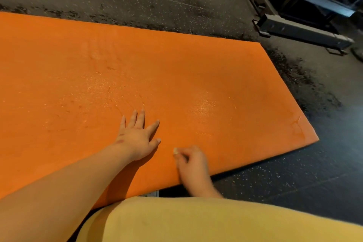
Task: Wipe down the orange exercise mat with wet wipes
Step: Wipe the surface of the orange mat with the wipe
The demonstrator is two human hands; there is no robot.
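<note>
Pressing my left hand (137,139) flat on the mat (176,72) by its near edge, I'm pinching a white scrap (175,150) in my right hand (193,165)

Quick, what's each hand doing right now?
Left hand: open, flat on the orange mat.
Right hand: curled, pinching a small white wet wipe.
</note>
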